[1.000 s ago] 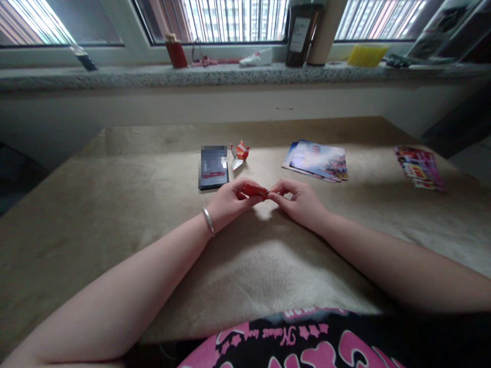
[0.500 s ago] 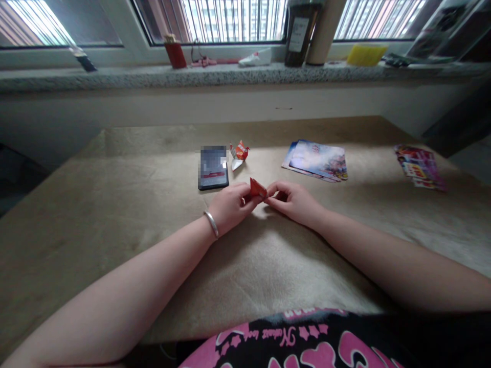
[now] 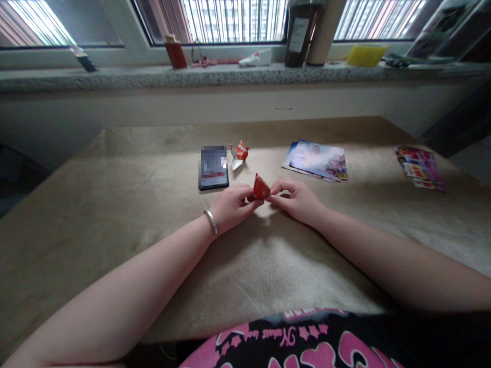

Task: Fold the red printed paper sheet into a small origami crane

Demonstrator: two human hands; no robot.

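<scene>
A small folded red paper piece stands up between my two hands above the beige table. My left hand, with a silver bracelet on the wrist, pinches its left side. My right hand pinches its right side with thumb and forefinger. Both hands rest low near the tabletop. Behind them lies a finished folded paper figure in red, orange and white.
A dark phone lies left of the paper figure. A stack of printed sheets sits to the right, and more colourful sheets lie at the far right. The window sill holds a red cup, a dark jar and a yellow item.
The red paper, flat between my fingers a second ago, now stands up as a pointed shape. Both hands have shifted slightly away from me.
</scene>
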